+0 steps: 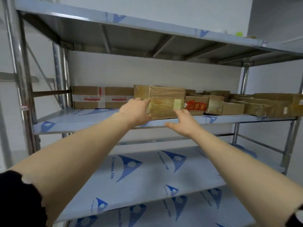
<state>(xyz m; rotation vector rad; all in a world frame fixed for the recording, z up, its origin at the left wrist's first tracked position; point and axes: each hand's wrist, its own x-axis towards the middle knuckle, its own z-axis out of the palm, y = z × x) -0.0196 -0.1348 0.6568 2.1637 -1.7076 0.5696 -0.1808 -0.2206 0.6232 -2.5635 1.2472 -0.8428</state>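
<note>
A taped brown cardboard box stands on the middle shelf of a metal rack, its front face near the shelf's front edge. My left hand lies against the box's left front corner, fingers stretched along its side. My right hand is just below and in front of the box's lower right corner, fingers extended toward it and thumb spread; contact with the box is unclear.
A long box with white and red tape sits to the left, behind. More taped boxes fill the shelf to the right. An upper shelf hangs overhead, and a lower shelf wrapped in blue-printed film juts out beneath my arms.
</note>
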